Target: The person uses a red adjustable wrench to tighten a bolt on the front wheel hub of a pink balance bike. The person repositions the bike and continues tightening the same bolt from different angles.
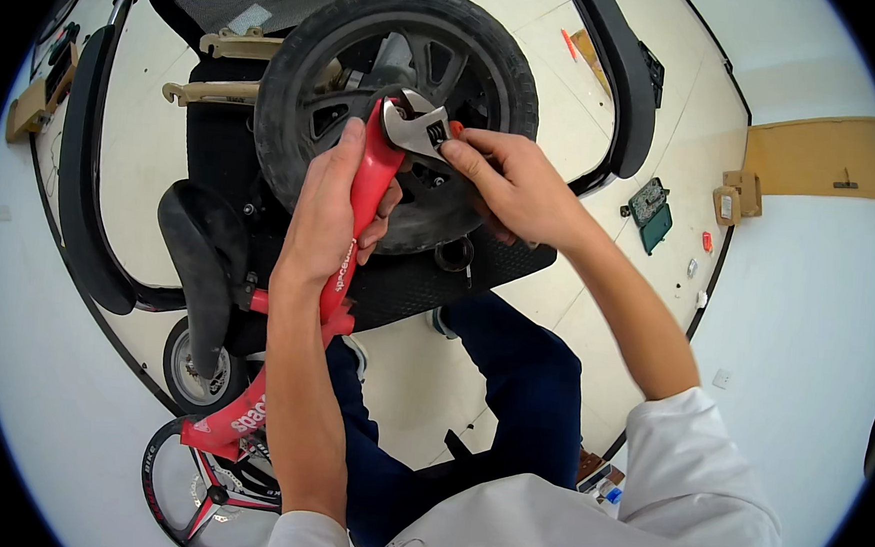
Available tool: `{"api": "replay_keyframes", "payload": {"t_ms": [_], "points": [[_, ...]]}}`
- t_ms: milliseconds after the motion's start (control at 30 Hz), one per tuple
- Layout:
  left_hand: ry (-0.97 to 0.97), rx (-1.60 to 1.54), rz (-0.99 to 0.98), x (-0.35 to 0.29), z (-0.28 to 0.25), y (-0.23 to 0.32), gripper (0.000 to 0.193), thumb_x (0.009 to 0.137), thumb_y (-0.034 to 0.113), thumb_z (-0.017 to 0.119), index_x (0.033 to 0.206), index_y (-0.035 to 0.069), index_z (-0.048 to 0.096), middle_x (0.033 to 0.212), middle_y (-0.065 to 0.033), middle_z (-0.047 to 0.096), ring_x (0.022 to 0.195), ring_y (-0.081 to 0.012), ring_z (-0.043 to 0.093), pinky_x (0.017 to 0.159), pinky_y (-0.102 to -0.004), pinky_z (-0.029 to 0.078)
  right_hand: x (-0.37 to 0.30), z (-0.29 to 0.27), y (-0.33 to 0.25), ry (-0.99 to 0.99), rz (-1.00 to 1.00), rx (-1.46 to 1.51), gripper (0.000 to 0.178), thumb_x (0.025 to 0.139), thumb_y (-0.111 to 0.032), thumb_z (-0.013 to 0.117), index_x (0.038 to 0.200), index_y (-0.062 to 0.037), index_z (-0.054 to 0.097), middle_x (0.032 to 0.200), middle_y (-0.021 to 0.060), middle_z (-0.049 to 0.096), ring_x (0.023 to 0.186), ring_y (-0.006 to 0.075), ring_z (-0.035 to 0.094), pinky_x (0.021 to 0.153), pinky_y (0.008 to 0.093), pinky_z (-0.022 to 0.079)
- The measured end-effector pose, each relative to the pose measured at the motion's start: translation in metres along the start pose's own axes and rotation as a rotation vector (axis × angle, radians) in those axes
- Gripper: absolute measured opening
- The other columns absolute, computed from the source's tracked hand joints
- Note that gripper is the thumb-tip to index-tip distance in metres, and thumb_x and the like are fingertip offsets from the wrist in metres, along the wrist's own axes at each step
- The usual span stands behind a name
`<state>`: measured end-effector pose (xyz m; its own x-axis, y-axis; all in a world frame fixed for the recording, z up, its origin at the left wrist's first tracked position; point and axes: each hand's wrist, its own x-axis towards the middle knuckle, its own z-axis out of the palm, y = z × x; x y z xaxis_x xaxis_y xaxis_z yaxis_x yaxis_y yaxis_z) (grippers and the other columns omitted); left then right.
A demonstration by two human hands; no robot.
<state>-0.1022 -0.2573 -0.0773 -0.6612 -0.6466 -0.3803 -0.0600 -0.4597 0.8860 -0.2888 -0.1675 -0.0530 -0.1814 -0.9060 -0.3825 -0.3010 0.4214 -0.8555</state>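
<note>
My left hand (326, 212) is wrapped round a long red bicycle tube (371, 181), held upright over a black chair seat. In my right hand (513, 186) is an adjustable wrench (412, 132), gripped by its handle near the adjusting screw. The silver jaws meet the upper end of the tube; whether they clamp a nut there I cannot tell. Just behind both hands lies a wheel with a black tyre (294, 84) and dark spokes, partly covered by the tube and wrench.
The wheel rests on a black office chair (503, 268) with armrests (623, 104). Two beige metal arms (213, 91) lie at its left. A black saddle (199, 239) and red bicycle frame (238, 417) are at lower left. A green tool case (653, 227) is on the floor at right.
</note>
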Motion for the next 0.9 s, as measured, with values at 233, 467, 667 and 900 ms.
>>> {"api": "replay_keyframes", "payload": {"t_ms": [233, 467, 667, 900], "points": [[0.025, 0.173, 0.012, 0.0, 0.008, 0.004, 0.055, 0.105, 0.052, 0.036, 0.094, 0.003, 0.058, 0.062, -0.0007, 0.051, 0.04, -0.0065, 0.041, 0.034, -0.0226, 0.031, -0.016, 0.028, -0.007, 0.02, 0.036, 0.2, 0.035, 0.105, -0.028, 0.049, 0.095, 0.0036, 0.059, 0.054, 0.0099, 0.059, 0.043, 0.0189, 0.063, 0.041, 0.0311, 0.048], [-0.008, 0.129, 0.051, 0.003, -0.001, -0.001, 0.053, 0.106, 0.05, 0.038, 0.091, 0.003, 0.057, 0.064, -0.0014, 0.051, 0.042, -0.0071, 0.044, 0.034, -0.024, 0.034, -0.006, 0.068, -0.001, 0.037, -0.063, 0.536, 0.032, 0.107, -0.025, 0.042, 0.095, 0.0012, 0.055, 0.054, 0.0065, 0.055, 0.039, 0.0159, 0.056, 0.039, 0.0289, 0.044], [0.011, 0.112, 0.012, -0.001, 0.007, -0.001, 0.052, 0.104, 0.054, 0.043, 0.094, 0.005, 0.056, 0.064, -0.0017, 0.051, 0.04, -0.0065, 0.041, 0.034, -0.0216, 0.032, -0.011, 0.059, 0.014, 0.15, -0.087, 0.429, 0.031, 0.107, -0.027, 0.045, 0.098, 0.0002, 0.057, 0.053, 0.0052, 0.052, 0.038, 0.0132, 0.049, 0.039, 0.0278, 0.039], [0.013, 0.108, -0.005, -0.003, 0.009, 0.002, 0.047, 0.104, 0.049, 0.045, 0.096, 0.004, 0.057, 0.063, -0.0016, 0.051, 0.039, -0.0061, 0.04, 0.033, -0.0211, 0.03, -0.01, 0.041, 0.015, 0.119, -0.019, 0.39, 0.035, 0.106, -0.03, 0.048, 0.097, 0.0021, 0.06, 0.053, 0.0034, 0.051, 0.037, 0.0125, 0.049, 0.038, 0.0274, 0.038]]}}
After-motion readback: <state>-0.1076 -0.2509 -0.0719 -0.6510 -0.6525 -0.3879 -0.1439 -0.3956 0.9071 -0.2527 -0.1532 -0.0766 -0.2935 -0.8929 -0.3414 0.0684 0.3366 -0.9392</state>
